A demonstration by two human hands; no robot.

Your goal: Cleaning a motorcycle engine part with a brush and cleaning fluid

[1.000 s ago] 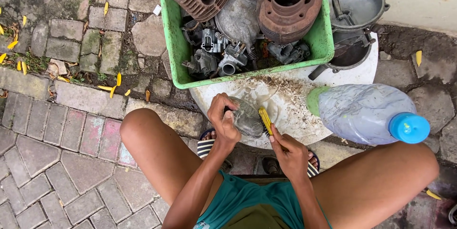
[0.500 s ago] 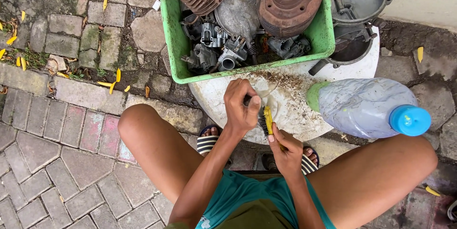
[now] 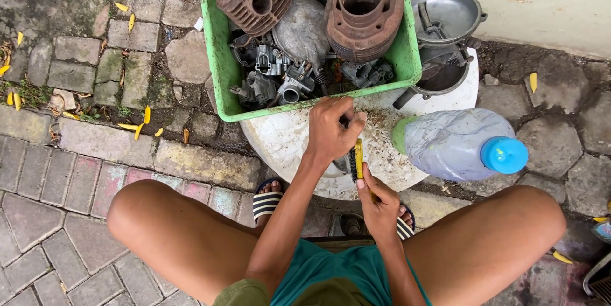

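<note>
— What are the hands doing over the white tub (image 3: 286,144)?

— The left hand (image 3: 331,133) is closed around a small dark metal part (image 3: 342,165). Most of the part hides under the fingers, so I cannot tell its shape. It sits over the tub's dirty rim, just below the green crate (image 3: 219,70).

— And the other hand?

— The right hand (image 3: 380,204) is closed on a yellow brush (image 3: 358,158). The brush points up and away from the body, toward the crate. Its dark bristles touch the part from the right side.

— Which hand is closer to the crate?

— The left one – it is almost at the crate's front wall. The right hand is lower, near the knees.

— What is in the crate?

— Two big rusty round engine pieces (image 3: 364,10) with fins, a grey rounded cover, and small grey metal bits piled together.

— Any bottles or labels?

— A big plastic bottle (image 3: 458,144) lies on its side to the right of the tub – its blue cap (image 3: 504,154) points right, away from the hands. It has a green band at its other end. I see no label on it. A grey metal pan (image 3: 445,16) sits right of the crate.
</note>
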